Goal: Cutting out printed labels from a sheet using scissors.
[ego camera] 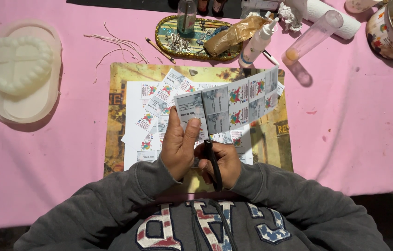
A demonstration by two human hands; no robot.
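A printed paper strip of small coloured labels [233, 100] is lifted above the yellowish mat [117, 139], pinched at its near end by the left hand [178, 146] so it hangs free for cutting. The right hand [222, 162] grips what look like black-handled scissors [212, 162]. Cut labels [159, 100] lie scattered on the pink surface [345, 139].

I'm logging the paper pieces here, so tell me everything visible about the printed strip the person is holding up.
The printed strip looks like thin, glossy paper, two rows of small card panels, some greyish, some white with colourful motifs. It is held above the mat, slanting up toward the right and slightly bowed. The left hand pinches its lower left end, thumb on the face. The right hand holds black scissors just beneath it. Loose cut cards lie below.
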